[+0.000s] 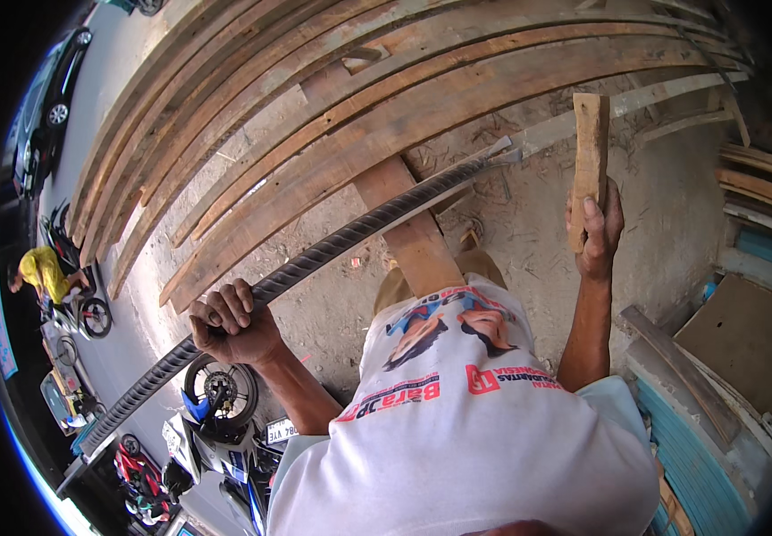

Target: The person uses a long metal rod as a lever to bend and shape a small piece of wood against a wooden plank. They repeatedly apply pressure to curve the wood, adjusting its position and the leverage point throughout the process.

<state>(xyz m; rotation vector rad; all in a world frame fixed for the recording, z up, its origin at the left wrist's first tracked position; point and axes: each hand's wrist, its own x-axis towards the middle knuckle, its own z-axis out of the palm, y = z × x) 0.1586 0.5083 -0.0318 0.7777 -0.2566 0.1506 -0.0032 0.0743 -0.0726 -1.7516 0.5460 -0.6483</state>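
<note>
My left hand (236,329) is closed around a long ribbed steel bar (341,239), which slants from the lower left up to the middle. The bar's upper end is flattened and pale, and it reaches over the ground beyond a short board (422,246). That board lies below the bar, its near end by my shirt. In my right hand (597,234) is a short wooden block (591,134), gripped at its lower end and held roughly upright. The block and the bar are apart.
Several long planks (368,147) lie side by side across the far ground. Thin dark bits, perhaps nails, litter the dirt. Parked motorbikes (225,429) stand at lower left; a person in yellow (44,271) and a dark car are beyond. Boards (766,170) are stacked at right.
</note>
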